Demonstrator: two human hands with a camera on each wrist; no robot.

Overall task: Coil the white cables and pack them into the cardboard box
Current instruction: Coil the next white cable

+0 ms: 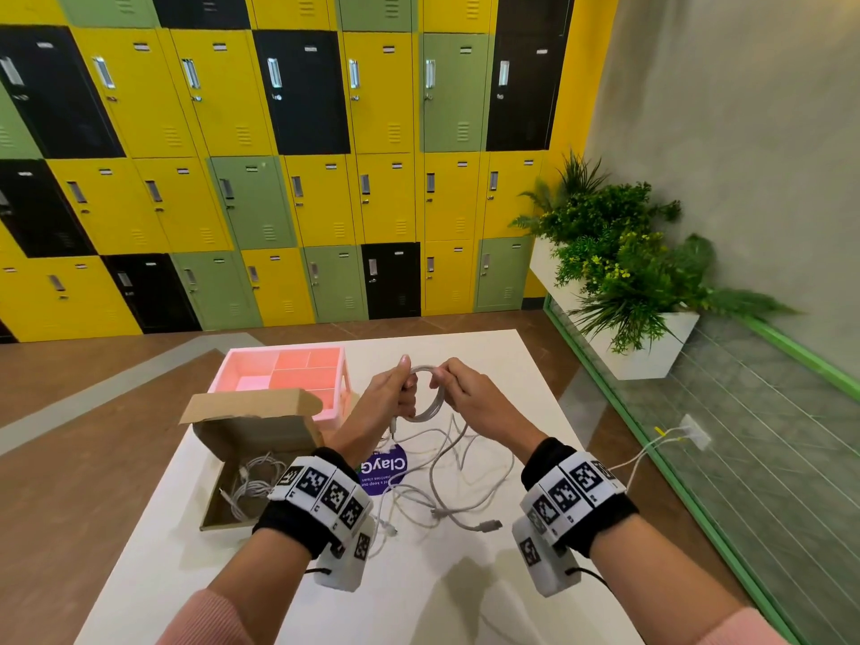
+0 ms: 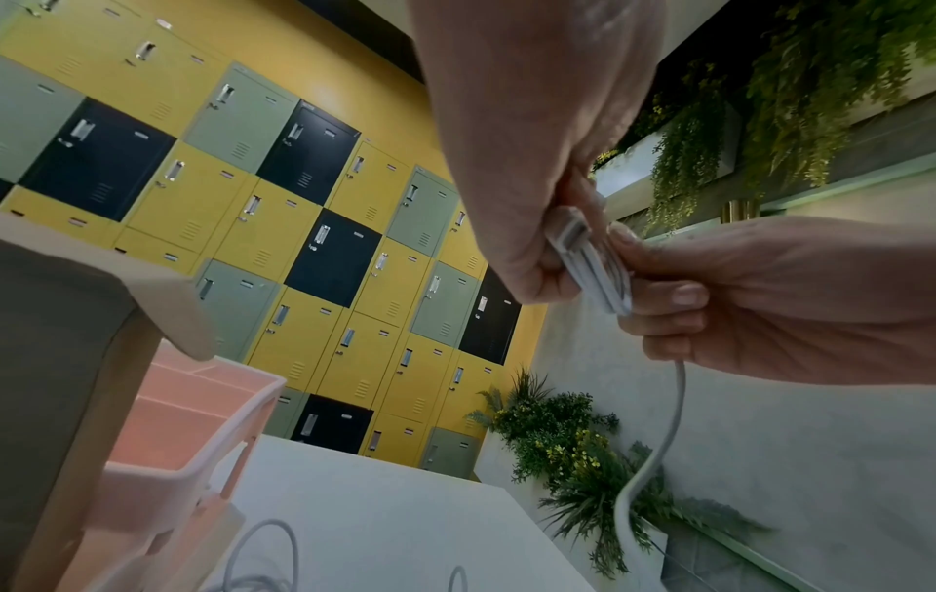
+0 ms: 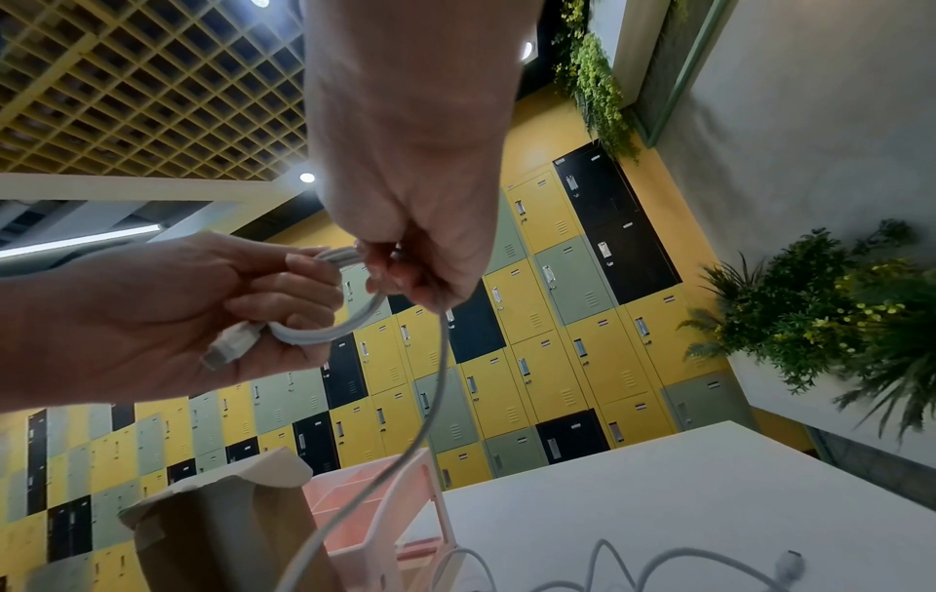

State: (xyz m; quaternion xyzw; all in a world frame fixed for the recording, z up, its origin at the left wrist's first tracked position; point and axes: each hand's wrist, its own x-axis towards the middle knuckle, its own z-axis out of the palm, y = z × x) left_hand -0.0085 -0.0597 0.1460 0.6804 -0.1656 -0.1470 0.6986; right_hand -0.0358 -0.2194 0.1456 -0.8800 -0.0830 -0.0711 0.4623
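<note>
Head view: we are mid-coil, left hand (image 1: 390,395) gripping the white cable (image 1: 426,397) loops, right hand (image 1: 470,397) fingers pinching the strand. Next we must wind the slack, then reach the cardboard box (image 1: 251,451).

Bench (image 1: 465,598) bare at lower centre of head view; loose white cables (image 1: 446,477) sprawl mid-frame, cardboard box (image 1: 251,439) with raised flap stands left, pink tray (image 1: 279,374) just behind it, bare strip along right edge.

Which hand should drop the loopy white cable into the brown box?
Probably the left hand. It grips the coiled white cable and is nearer the open brown cardboard box on its side. The right hand pinches the coil's far side, feeding the loose tail.
</note>
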